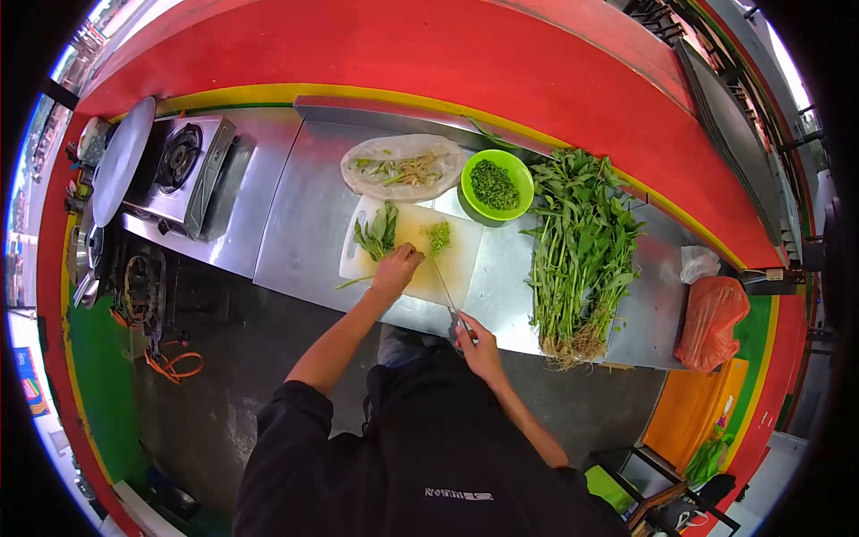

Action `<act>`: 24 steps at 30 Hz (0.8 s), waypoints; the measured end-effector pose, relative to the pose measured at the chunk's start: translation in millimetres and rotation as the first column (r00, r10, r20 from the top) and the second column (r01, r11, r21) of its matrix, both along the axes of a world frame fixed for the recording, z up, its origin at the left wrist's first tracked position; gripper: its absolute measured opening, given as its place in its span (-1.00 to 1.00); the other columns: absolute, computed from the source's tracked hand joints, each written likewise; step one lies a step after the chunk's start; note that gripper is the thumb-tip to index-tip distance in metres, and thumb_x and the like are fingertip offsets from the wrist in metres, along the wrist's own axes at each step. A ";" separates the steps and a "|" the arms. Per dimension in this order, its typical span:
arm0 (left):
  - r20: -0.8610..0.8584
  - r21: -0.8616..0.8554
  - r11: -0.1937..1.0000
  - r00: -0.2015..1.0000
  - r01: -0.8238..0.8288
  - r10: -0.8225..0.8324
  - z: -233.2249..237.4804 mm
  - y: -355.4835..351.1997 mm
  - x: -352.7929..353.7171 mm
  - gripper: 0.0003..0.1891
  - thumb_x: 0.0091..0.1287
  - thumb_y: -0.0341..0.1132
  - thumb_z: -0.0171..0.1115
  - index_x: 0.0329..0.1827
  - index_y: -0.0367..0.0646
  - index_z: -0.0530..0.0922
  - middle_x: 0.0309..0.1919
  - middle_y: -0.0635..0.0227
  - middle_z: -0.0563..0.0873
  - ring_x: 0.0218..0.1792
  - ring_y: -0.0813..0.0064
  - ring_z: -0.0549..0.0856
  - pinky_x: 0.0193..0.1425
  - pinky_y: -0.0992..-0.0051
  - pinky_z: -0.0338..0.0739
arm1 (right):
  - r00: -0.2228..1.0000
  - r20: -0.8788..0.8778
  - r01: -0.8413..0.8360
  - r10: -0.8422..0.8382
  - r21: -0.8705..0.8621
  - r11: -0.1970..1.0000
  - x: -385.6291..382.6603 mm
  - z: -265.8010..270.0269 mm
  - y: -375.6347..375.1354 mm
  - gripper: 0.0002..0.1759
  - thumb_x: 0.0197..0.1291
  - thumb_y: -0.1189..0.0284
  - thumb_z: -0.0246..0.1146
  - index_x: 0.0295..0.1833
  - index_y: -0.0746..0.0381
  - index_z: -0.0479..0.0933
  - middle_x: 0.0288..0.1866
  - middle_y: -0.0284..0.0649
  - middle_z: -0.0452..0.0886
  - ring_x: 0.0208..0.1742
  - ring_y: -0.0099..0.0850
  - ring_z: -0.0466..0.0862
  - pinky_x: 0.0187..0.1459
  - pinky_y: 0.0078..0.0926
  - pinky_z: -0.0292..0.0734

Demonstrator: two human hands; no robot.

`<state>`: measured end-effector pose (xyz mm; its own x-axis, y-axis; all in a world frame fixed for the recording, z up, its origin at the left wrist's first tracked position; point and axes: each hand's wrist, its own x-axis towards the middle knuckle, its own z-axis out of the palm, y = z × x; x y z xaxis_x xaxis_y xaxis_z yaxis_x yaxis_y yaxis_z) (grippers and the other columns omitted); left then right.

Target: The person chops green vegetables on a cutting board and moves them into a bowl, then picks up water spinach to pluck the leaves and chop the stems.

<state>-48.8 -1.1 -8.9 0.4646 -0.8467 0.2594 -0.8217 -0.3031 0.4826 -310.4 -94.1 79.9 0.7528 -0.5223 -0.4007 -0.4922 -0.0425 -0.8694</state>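
On a pale cutting board (463, 279), my left hand (400, 266) is closed with its fingertips pressed down on leafy greens. Part of what it grips is hidden under the fingers. Dark leaves (378, 231) lie just above this hand, and a thin stem (353, 282) sticks out to its left. My right hand (481, 345) is wrapped round the handle of a knife (445, 285), whose blade points up the board toward my left fingertips. Beside the blade tip lies a small pile of chopped light-green stems (438, 236).
A green bowl (526, 183) of chopped greens and a plastic bag (358, 183) with rooted trimmings stand behind the board. Rooted leafy bunches (580, 255) lie right. A red plastic bag (711, 322) is farther right; a gas stove (179, 170) stands left. A red wall (403, 49) borders the steel counter.
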 end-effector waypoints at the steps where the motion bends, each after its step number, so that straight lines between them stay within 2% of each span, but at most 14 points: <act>1: -0.002 0.003 1.000 1.000 0.002 -0.002 0.8 -0.2 -1.3 -0.85 0.33 -0.41 0.27 -0.09 -0.11 0.70 -0.15 0.29 0.61 -0.11 0.22 0.73 -0.05 0.25 0.69 | 1.000 -0.009 0.001 -0.001 0.004 1.000 1.4 -0.1 0.5 -0.51 0.54 0.28 0.21 0.46 0.23 0.52 -0.36 -0.12 0.75 -0.34 -0.48 0.74 -0.19 -0.44 0.62; 5: 0.001 0.028 1.000 1.000 0.003 -0.003 2.8 1.1 -3.6 -0.77 0.28 -0.46 0.23 -0.03 -0.11 0.70 -0.15 0.29 0.61 -0.08 0.23 0.72 -0.03 0.27 0.69 | 0.998 -0.062 -0.007 0.009 0.039 0.999 7.8 3.8 1.1 -0.52 0.54 0.28 0.20 0.47 0.22 0.52 -0.39 -0.11 0.73 -0.35 -0.48 0.72 -0.20 -0.42 0.61; 7: -0.023 0.056 0.998 1.000 0.007 -0.006 3.5 0.9 -3.1 -0.76 0.27 -0.47 0.23 -0.02 -0.10 0.69 -0.15 0.30 0.60 -0.07 0.24 0.72 -0.03 0.28 0.69 | 0.999 -0.037 -0.016 0.017 0.027 1.000 12.1 7.1 4.2 -0.52 0.56 0.30 0.20 0.51 0.14 0.51 -0.42 -0.30 0.66 -0.39 -0.57 0.61 -0.25 -0.50 0.56; 14: -0.016 0.066 0.997 0.999 0.045 -0.044 6.8 -1.0 1.0 -0.77 0.27 -0.45 0.24 -0.03 -0.07 0.69 -0.17 0.31 0.59 -0.08 0.25 0.72 -0.04 0.29 0.70 | 0.994 -0.106 -0.002 0.003 0.013 1.000 17.7 16.7 6.7 -0.53 0.57 0.30 0.19 0.50 0.14 0.52 -0.41 -0.27 0.66 -0.40 -0.55 0.61 -0.23 -0.47 0.57; 16: -0.034 0.099 0.994 0.999 0.046 -0.042 6.6 -1.1 1.4 -0.77 0.28 -0.44 0.24 -0.03 -0.07 0.69 -0.19 0.31 0.60 -0.08 0.25 0.72 -0.04 0.29 0.70 | 0.995 -0.096 0.013 -0.013 -0.003 1.000 18.3 18.7 7.1 -0.53 0.55 0.29 0.18 0.47 0.19 0.53 -0.39 -0.07 0.71 -0.38 -0.43 0.68 -0.18 -0.36 0.61; 20: -0.040 0.060 0.996 0.997 0.064 -0.061 5.4 -0.8 2.8 -0.78 0.29 -0.44 0.24 -0.03 -0.08 0.70 -0.20 0.31 0.60 -0.09 0.25 0.72 -0.05 0.29 0.69 | 0.990 -0.143 0.017 -0.013 0.022 1.000 21.6 25.7 6.5 -0.54 0.54 0.29 0.18 0.44 0.21 0.54 -0.31 0.05 0.74 -0.34 -0.32 0.72 -0.12 -0.32 0.62; 22: -0.048 0.036 0.997 0.997 0.062 -0.060 5.7 -0.6 3.1 -0.78 0.29 -0.44 0.25 -0.03 -0.09 0.71 -0.21 0.30 0.59 -0.11 0.25 0.72 -0.06 0.28 0.70 | 0.991 -0.132 0.005 -0.002 0.022 1.000 22.7 25.9 6.5 -0.56 0.54 0.30 0.18 0.42 0.23 0.55 -0.20 0.17 0.75 -0.26 -0.20 0.78 -0.07 -0.28 0.63; 24: -0.065 0.052 0.996 0.996 0.069 -0.066 7.2 -0.7 4.2 -0.78 0.31 -0.44 0.25 -0.01 -0.11 0.71 -0.19 0.28 0.62 -0.12 0.21 0.73 -0.07 0.26 0.69 | 0.988 -0.155 0.009 -0.006 0.021 1.000 24.4 27.7 6.2 -0.57 0.54 0.31 0.18 0.41 0.23 0.56 -0.17 0.20 0.75 -0.21 -0.14 0.80 -0.06 -0.27 0.63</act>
<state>-44.6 -1.8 -1.8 0.4199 -0.8888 0.1837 -0.8094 -0.2751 0.5189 -286.0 -87.9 107.6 0.6768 -0.5176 -0.5234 -0.6216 -0.0209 -0.7831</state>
